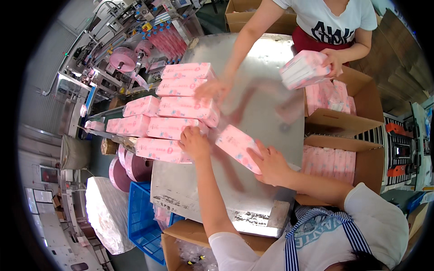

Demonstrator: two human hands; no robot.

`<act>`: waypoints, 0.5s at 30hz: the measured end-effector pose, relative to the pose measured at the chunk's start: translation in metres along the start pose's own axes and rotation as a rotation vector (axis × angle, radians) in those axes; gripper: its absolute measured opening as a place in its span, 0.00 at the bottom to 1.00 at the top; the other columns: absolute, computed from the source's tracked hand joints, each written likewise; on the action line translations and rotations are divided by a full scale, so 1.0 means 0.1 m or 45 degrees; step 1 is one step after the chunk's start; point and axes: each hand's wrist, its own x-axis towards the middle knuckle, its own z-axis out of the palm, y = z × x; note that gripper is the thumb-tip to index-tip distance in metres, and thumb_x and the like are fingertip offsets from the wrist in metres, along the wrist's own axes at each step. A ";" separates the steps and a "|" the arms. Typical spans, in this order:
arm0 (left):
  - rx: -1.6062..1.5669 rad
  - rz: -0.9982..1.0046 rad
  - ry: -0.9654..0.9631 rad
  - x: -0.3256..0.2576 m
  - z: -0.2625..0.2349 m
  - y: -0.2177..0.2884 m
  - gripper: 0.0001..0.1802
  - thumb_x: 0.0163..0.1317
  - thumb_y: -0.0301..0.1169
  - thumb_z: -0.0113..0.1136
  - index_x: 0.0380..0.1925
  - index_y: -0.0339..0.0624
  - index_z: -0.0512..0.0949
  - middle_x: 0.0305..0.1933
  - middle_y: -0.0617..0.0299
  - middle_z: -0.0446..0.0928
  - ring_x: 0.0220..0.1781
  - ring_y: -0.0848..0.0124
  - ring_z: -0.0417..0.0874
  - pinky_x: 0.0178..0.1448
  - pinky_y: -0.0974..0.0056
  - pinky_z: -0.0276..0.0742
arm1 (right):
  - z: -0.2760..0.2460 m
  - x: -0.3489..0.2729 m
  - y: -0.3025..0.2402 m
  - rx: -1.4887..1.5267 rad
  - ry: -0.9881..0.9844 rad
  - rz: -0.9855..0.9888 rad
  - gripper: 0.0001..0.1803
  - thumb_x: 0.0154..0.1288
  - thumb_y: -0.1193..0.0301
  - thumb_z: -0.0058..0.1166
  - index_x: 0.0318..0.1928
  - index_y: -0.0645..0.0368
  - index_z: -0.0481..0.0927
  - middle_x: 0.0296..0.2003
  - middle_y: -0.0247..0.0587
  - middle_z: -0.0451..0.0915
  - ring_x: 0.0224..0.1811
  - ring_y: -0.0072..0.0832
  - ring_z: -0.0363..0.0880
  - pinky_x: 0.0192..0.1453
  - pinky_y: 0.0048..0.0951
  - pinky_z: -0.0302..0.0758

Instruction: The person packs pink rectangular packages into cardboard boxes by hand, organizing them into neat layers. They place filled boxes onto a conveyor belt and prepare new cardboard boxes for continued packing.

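Observation:
Pink soft-wrapped tissue packs lie stacked at the left of a metal table. My left hand (194,142) has its fingers bent over the right end of a tissue pack (169,128), close above the nearest pack (160,150); the exact grip is partly hidden. To the right, my right hand (267,163) grips the near end of another tissue pack (235,147), held at a slant over the table. Across from me, a co-worker's hand (214,89), smeared by motion, reaches to the far packs (186,71). Their other hand (333,62) holds several tissue packs (305,69).
Two cardboard boxes with pink packs, a far one (346,118) and a near one (368,162), stand along the right side of the metal table (266,110). A packing machine (135,54) with film rolls is at the far left. A blue crate (140,221) sits at the lower left.

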 end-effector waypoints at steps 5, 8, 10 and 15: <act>-0.172 0.285 -0.028 -0.66 -0.17 0.05 0.10 0.45 0.36 0.66 0.30 0.49 0.81 0.49 0.60 0.72 0.56 0.58 0.68 0.62 0.46 0.60 | 0.06 -0.34 0.18 0.148 0.031 0.104 0.49 0.49 0.53 0.61 0.68 0.56 0.54 0.63 0.62 0.57 0.51 0.49 0.68 0.53 0.41 0.72; -0.690 0.367 -0.096 -1.26 -0.50 0.22 0.14 0.48 0.37 0.66 0.34 0.46 0.79 0.51 0.55 0.70 0.55 0.58 0.69 0.63 0.51 0.60 | 0.26 -0.22 0.51 0.495 0.174 0.170 0.48 0.52 0.52 0.61 0.67 0.62 0.54 0.59 0.61 0.64 0.52 0.47 0.70 0.54 0.41 0.72; -1.029 0.041 -0.067 -1.64 -0.35 0.27 0.20 0.52 0.38 0.64 0.45 0.44 0.78 0.56 0.51 0.68 0.58 0.59 0.68 0.65 0.54 0.59 | 0.57 -0.05 0.78 0.959 0.069 0.339 0.48 0.54 0.51 0.60 0.67 0.64 0.53 0.56 0.59 0.69 0.53 0.43 0.72 0.55 0.38 0.71; -1.966 -0.986 -0.526 -1.91 -0.20 0.38 0.36 0.60 0.31 0.57 0.66 0.34 0.53 0.63 0.50 0.63 0.62 0.62 0.66 0.64 0.60 0.62 | 0.23 0.07 0.76 1.820 -0.332 0.342 0.47 0.56 0.54 0.61 0.68 0.62 0.53 0.56 0.47 0.71 0.57 0.34 0.71 0.60 0.33 0.67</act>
